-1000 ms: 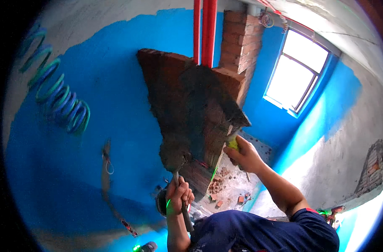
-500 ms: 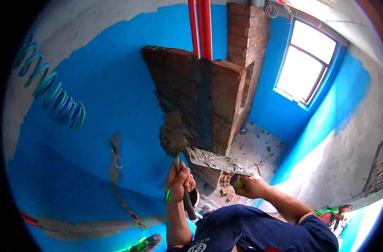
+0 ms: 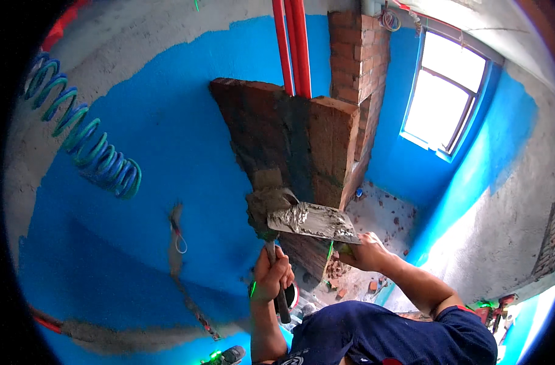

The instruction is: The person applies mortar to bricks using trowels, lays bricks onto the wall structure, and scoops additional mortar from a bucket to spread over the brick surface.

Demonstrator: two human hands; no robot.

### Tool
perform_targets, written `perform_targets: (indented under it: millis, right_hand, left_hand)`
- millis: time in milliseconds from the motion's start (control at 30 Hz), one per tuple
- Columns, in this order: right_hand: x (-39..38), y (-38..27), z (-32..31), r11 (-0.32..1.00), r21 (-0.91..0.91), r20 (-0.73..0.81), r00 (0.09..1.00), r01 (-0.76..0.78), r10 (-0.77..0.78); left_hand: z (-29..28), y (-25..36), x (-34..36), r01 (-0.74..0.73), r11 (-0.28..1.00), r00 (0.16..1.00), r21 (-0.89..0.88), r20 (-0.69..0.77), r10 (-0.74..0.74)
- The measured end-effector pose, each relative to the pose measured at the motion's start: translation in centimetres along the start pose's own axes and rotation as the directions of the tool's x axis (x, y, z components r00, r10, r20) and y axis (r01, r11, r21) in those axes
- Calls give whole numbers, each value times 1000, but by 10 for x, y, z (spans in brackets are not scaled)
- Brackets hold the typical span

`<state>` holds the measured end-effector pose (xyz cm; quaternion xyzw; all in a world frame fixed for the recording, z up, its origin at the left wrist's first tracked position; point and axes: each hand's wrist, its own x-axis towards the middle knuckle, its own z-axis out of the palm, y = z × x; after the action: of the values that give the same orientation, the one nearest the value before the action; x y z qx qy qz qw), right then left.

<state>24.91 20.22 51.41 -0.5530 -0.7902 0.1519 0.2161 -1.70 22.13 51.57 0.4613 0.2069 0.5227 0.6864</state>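
Observation:
My left hand (image 3: 272,274) is closed round the grey handle of a mortar-covered tool (image 3: 282,308); its head is mostly hidden under a thick heap of wet mortar (image 3: 260,210). In my right hand (image 3: 367,252) is a plastering trowel (image 3: 332,225), its long flat blade streaked with mortar and pointing left. The blade's far end meets the heap, with some mortar on it. The trowel's grip is largely covered by my fingers. Just beyond both tools stands a low brick wall (image 3: 247,118), crossed by a dark grey mortar strip (image 3: 300,146).
Red pipes (image 3: 297,48) rise from the wall's top. Coiled blue-green hose (image 3: 101,152) hangs at the left, by a blue wall (image 3: 150,121) with a wire loop (image 3: 181,244). Rubble lies on the floor (image 3: 381,210) below a window (image 3: 445,91). A bucket (image 3: 294,296) is partly hidden behind my left wrist.
The trowel blade has swung left and into the mortar heap, cutting its edge. My left hand and the loaded tool have shifted slightly right and down in the picture.

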Motion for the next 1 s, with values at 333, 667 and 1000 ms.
perform_targets:
  millis: [333,667,1000]
  right_hand:
    - [64,-17,-21,998,36,-160,985,-60,65]
    - [123,-52,-89,828,426,139,931,-364,337]
    - [124,-75,-138,742,560,87,916,-369,391]
  left_hand:
    - [-20,-30,-5,154,973,987,-170,-26,-161]
    - [-33,-45,1,193,943,978,-272,-26,-208]
    - [-26,-36,0,158,947,984,-279,-32,-174]
